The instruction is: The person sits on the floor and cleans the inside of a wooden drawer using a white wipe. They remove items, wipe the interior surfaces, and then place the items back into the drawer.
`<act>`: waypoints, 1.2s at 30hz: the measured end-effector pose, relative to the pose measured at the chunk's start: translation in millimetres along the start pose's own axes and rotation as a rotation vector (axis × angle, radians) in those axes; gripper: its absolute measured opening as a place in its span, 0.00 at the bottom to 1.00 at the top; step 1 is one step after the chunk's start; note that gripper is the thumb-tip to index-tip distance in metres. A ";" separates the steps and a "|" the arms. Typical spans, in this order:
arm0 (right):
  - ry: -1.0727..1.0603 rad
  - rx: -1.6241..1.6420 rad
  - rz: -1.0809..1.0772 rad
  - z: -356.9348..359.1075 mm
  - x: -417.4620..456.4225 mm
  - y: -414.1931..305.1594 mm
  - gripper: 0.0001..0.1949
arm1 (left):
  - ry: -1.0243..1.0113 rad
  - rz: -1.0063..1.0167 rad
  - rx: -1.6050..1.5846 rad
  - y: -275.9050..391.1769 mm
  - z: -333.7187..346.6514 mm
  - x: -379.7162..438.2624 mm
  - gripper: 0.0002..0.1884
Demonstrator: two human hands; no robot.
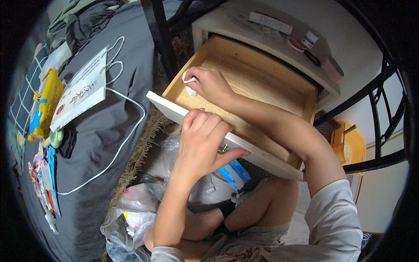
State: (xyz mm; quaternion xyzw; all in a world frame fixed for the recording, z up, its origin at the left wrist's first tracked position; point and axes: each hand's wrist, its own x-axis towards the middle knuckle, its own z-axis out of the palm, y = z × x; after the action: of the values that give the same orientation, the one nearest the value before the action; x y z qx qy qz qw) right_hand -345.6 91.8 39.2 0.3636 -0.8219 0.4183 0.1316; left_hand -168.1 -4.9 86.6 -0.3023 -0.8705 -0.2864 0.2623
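A pulled-out wooden drawer [258, 78] with a white front panel [271, 162] lies before me, its inside bare wood. My right hand [209, 83] reaches over the panel into the drawer and pinches a crumpled white tissue or cloth [191, 90] at the left front corner, against the side wall. My left hand [204, 140] rests on the top edge of the front panel, fingers bent over it and thumb spread along the outer face. Metal knob hardware [223, 149] shows beside that thumb.
On the cabinet top [226, 24] stand a white box [271, 23], a small bottle [309, 40] and a tape roll [334, 67]. A bed [98, 144] at left holds a paper bag [83, 88], a yellow basket [52, 98] and a white cable. Plastic bags [131, 222] and a blue packet [235, 175] lie below.
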 end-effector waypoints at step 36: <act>-0.226 -0.724 -0.025 -59.1 -14.5 -7.2 0.22 | 0.057 0.000 -0.019 4.0 4.7 2.1 0.28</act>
State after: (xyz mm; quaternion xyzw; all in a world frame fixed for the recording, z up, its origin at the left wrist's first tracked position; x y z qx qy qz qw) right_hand -335.5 142.4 72.2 0.3474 -0.9213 0.0562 0.1654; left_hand -168.1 1.5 86.0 -0.2967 -0.8599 -0.3030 0.2842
